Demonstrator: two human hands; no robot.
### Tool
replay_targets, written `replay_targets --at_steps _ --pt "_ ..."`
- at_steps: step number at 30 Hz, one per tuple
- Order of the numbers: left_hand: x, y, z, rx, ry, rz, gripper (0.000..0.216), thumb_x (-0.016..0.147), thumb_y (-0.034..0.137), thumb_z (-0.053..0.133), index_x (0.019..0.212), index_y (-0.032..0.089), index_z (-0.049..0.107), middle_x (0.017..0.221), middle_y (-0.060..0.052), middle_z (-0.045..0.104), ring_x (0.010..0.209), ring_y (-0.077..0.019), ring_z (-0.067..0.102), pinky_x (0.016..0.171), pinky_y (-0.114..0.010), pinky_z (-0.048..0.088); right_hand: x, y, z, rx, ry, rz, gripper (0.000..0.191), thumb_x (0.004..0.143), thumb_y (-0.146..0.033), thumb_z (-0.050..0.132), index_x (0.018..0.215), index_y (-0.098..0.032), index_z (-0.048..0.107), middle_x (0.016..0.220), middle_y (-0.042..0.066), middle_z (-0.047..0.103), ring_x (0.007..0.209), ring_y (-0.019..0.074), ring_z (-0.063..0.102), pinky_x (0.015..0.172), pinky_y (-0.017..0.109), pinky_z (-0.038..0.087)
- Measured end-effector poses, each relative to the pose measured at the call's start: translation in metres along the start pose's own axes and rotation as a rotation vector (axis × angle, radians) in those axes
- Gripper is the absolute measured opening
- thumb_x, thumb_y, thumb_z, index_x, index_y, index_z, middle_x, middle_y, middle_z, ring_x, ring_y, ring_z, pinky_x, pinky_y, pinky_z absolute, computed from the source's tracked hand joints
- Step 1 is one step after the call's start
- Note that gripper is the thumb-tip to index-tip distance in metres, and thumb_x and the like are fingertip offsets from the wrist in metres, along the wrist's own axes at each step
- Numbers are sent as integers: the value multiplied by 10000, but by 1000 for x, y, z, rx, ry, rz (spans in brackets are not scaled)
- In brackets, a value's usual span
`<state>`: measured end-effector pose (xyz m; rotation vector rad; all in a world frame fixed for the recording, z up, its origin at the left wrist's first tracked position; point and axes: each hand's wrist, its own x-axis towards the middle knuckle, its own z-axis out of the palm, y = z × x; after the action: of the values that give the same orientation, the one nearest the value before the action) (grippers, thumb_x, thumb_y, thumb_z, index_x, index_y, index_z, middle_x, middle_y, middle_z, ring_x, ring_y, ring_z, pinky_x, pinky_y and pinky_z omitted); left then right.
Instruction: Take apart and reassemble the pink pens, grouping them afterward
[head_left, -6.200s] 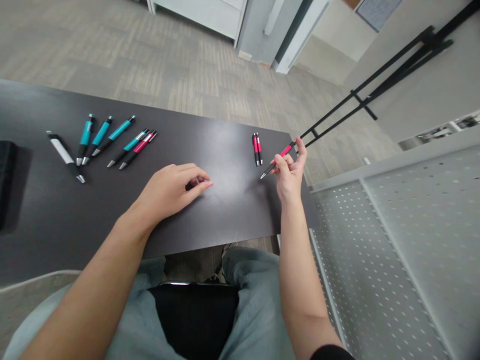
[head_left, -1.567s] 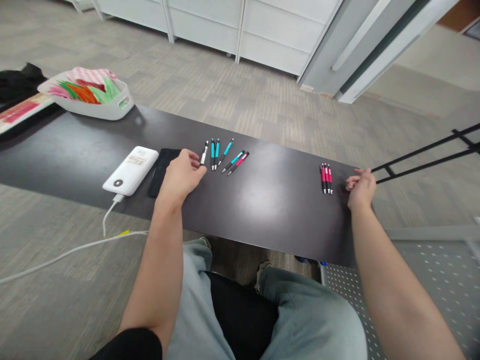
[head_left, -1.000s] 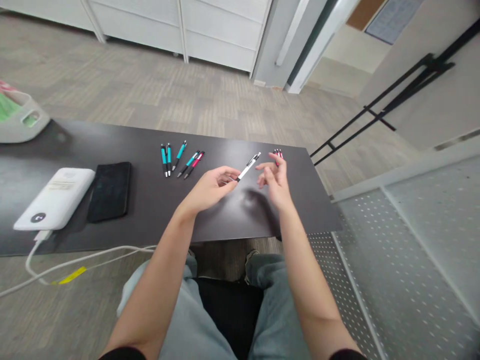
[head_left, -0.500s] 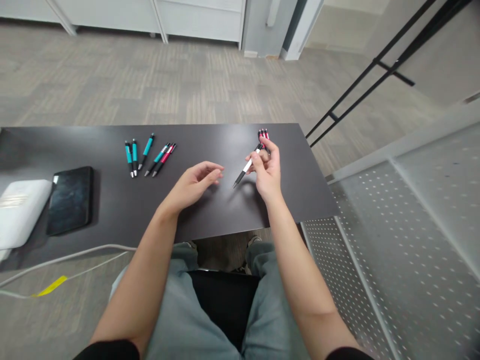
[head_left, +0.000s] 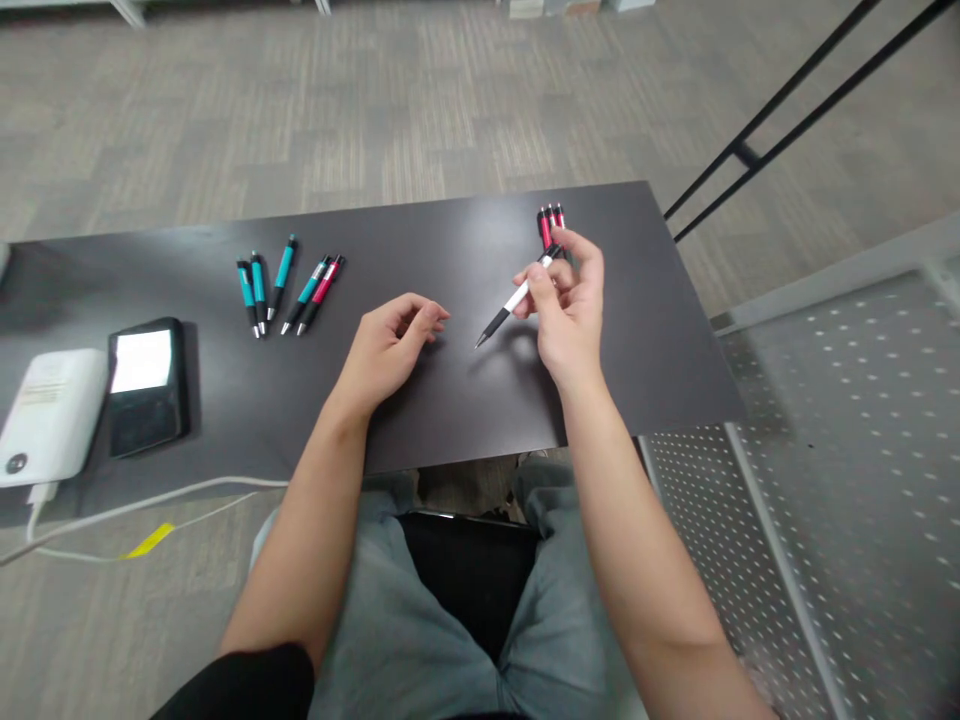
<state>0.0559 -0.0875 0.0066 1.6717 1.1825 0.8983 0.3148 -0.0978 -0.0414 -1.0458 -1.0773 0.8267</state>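
My right hand holds a white and black pen above the dark table, its tip pointing down and left. Just beyond its fingers three red pens lie side by side near the table's far right corner. My left hand rests on the table left of the white pen, fingers loosely curled with nothing in them. Farther left lies a group of several teal pens with one red pen at its right end.
A black phone with a lit screen and a white power bank with a white cable sit at the table's left end. A grey perforated metal panel stands to the right. Black metal bars cross the carpet.
The white pen passed from my left hand to my right hand, which now holds it near the red pens. My left hand has settled on the table. The view tilted down.
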Motion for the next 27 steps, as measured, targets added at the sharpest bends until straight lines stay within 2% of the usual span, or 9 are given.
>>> replay_targets --at_steps 5,8,12,15,18,20,22,25,27 --pt "-3 4 2 88 -27 45 678 1137 904 734 1065 244 876 953 -68 877 839 -240 760 839 -369 603 0 0 -3 -40 25 -6 753 1052 -914 891 1602 -469 634 1370 36 862 790 178 788 713 399 752" --pt "-6 4 3 125 -64 83 556 1146 786 780 1064 246 882 965 -60 874 854 -240 759 841 -368 583 -1 0 1 -61 29 6 721 1070 -923 858 1578 -456 647 1397 38 869 817 183 809 721 397 753" --pt "-9 2 3 140 -67 121 333 1141 568 809 1075 251 886 1031 -55 897 919 -239 798 891 -362 611 -3 1 8 -41 12 8 693 1066 -902 881 1523 -428 663 1335 41 884 824 204 829 714 408 750" --pt "-10 1 -6 195 -39 114 303 1135 543 793 1088 257 883 1051 -57 898 948 -248 794 917 -376 620 -2 3 13 -7 8 15 657 1060 -878 907 1458 -406 684 1213 27 884 767 202 810 692 413 743" --pt "-11 -7 -35 311 134 78 263 1123 518 787 1143 270 872 1102 -48 883 982 -247 766 954 -389 612 0 5 20 44 14 47 675 1037 -855 947 1469 -410 681 1067 -3 862 705 202 779 657 407 721" --pt "-12 -19 -67 385 368 45 243 1129 480 784 1238 276 860 1123 -19 831 951 -221 710 958 -388 587 0 6 26 80 -2 90 716 1015 -825 986 1509 -424 659 978 -31 842 656 201 748 624 398 701" --pt "-15 -35 -101 447 514 14 293 1161 486 773 1314 248 851 1127 1 747 931 -194 632 977 -392 550 -1 6 35 102 -36 127 770 990 -777 1035 1554 -435 637 914 -52 822 604 193 704 576 378 663" --pt "-19 -57 -139 560 530 -85 300 1166 387 752 1398 212 826 1289 -30 690 963 -180 616 1100 -415 549 -1 4 51 93 -123 149 753 991 -755 1039 1560 -426 671 853 -63 791 553 175 644 498 338 570" --pt "-20 -65 -148 604 522 -222 291 1140 307 761 1419 243 816 1402 -76 707 916 -184 663 1122 -425 596 0 2 64 38 -211 178 615 1032 -785 970 1448 -387 754 841 -53 770 566 165 643 499 316 538"
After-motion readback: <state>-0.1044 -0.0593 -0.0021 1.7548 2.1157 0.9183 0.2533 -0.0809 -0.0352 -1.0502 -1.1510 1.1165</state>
